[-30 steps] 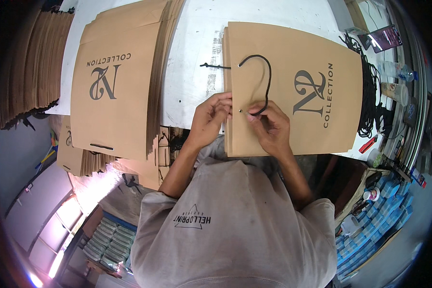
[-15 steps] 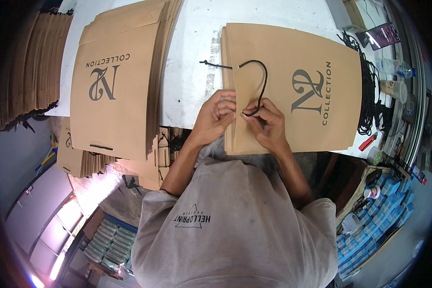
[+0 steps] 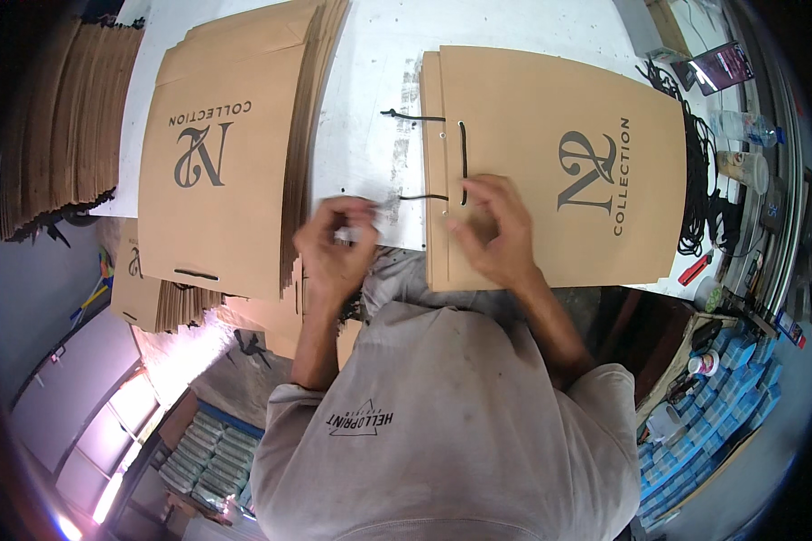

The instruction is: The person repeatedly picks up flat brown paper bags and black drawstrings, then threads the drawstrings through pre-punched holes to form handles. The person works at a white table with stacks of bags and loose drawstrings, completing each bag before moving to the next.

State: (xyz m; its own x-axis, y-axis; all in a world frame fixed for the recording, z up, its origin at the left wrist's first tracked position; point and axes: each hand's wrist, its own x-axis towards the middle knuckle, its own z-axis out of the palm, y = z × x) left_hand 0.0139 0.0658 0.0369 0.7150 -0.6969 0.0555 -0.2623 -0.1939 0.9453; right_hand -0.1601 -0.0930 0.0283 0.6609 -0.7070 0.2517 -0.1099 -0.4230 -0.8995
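A flat brown paper bag (image 3: 532, 99) with a dark printed logo lies on top of a small stack on the white table. A black cord (image 3: 464, 162) runs straight between two holes near its left edge. One knotted cord end (image 3: 391, 113) sticks out beyond that edge, and the other trails toward my left hand (image 3: 336, 248). That hand is blurred, its fingertips curled together around what looks like the cord's lower end. My right hand (image 3: 498, 234) rests over the bag beside the lower hole, thumb and fingers apart, holding nothing.
A tall stack of similar bags (image 3: 216, 216) stands at the left, with more bags (image 3: 63, 135) beyond it. Loose black cords (image 3: 693, 180) hang along the right side. Near them are a red cutter (image 3: 695, 270), a plastic cup (image 3: 742, 169), a bottle (image 3: 749, 129) and a phone (image 3: 724, 68).
The cord's loose loop above the bag has been drawn flat between the holes. My left hand has moved left, away from the bag; my right hand has let go of the cord and opened.
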